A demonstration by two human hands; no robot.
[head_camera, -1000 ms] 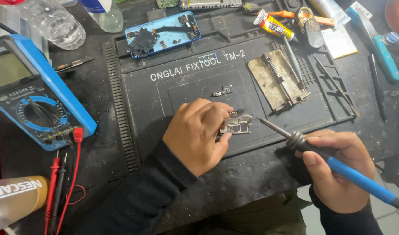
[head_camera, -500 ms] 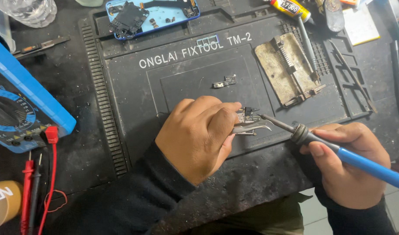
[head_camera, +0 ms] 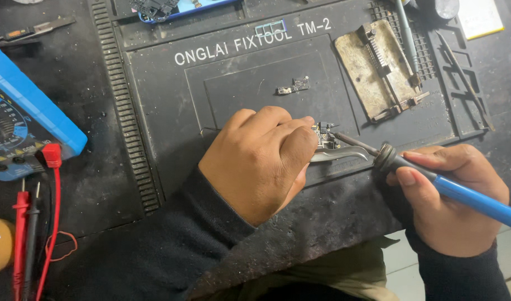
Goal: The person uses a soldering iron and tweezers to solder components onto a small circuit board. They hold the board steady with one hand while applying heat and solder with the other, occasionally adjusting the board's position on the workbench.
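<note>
Work sits near the front edge of the black repair mat (head_camera: 172,106); past that edge the tabletop (head_camera: 88,217) drops off to pale floor at lower right. Open mat behind the work up to a loose small board piece (head_camera: 293,86). Further right, a worn metal fixture plate (head_camera: 378,69), so little room on that side. Left flank is boxed in by the blue multimeter (head_camera: 21,128) and its red and black probe leads (head_camera: 41,223).

I see the left hand (head_camera: 258,161) knuckles-up, fingers clenched around curved metal tweezers (head_camera: 342,154), forearm coming in from the bottom centre. Tweezers and fingertips pin a small circuit board (head_camera: 324,136) flat on the mat, just right of the hand.

Right hand (head_camera: 451,195) has its fingers wrapped in a pen grip on a blue-handled soldering iron (head_camera: 428,178), shaft slanting up-left. Tip lies at the board's right edge; I can't tell whether it actually touches, too small at this view.

Versus half a second ago: the view has moved in and shifted, so the blue phone shell at the top is nearly cropped out. Both hands keep the same grips, tip in about the same spot on the board.
</note>
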